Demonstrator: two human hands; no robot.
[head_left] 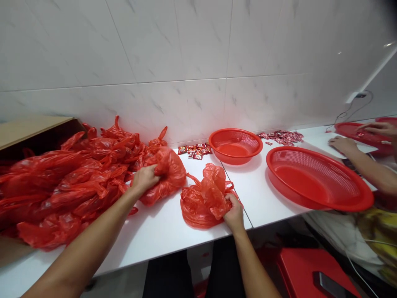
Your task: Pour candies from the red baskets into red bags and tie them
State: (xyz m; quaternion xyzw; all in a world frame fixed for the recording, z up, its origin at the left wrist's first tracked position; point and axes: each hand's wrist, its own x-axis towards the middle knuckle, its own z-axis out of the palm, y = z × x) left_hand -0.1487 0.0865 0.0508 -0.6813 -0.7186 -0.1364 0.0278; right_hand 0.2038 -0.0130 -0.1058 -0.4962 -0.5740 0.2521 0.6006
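A filled red bag [166, 174] at the edge of the bag pile [68, 182] is gripped by the left hand [145, 179], w/ a crumpled bag [206, 198] on the white table [155, 231] clenched in the right hand [234, 213], prob. kept apart from the heap.

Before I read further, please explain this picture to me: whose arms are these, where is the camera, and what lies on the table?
The camera sits on a person's head and looks down at that person's own bare arms. The left hand grips a tied red bag at the edge of a big pile of red bags. The right hand holds another red bag, looser, on the white table. Further back lie small candy packets, a small red basket and a large red basket. The hands at far right belong to another person.
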